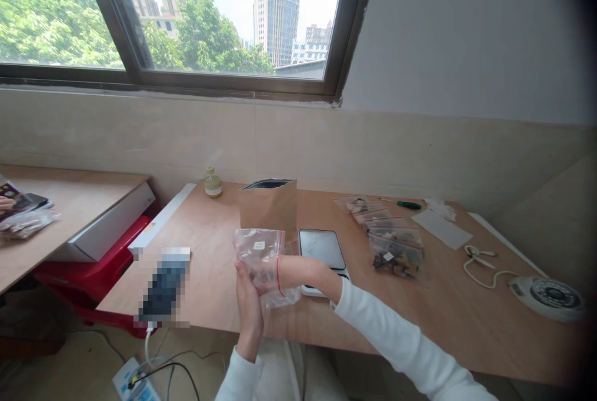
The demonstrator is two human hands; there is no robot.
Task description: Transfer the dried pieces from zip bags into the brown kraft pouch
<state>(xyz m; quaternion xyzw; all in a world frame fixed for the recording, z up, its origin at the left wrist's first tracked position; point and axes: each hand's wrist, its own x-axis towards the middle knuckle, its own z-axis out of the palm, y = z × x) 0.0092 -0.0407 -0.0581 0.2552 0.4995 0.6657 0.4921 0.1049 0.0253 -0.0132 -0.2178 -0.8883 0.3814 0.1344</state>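
A clear zip bag with a red seal strip and a small white label is held up over the front of the table. My left hand grips it from below on its left side. Through the bag's opening on the right, my right hand reaches inside; its fingers are blurred behind the plastic, so I cannot make out what they hold. Behind the bag, a brown paper pouch stands upright with its top open. Close to my right wrist lies a digital scale, partly covered by my forearm.
Several filled zip bags lie right of the scale. Farther right are a green-handled screwdriver, a white sheet and a round white corded device. A blurred-out phone and a small bottle are on the left. Another person's hand shows at far left.
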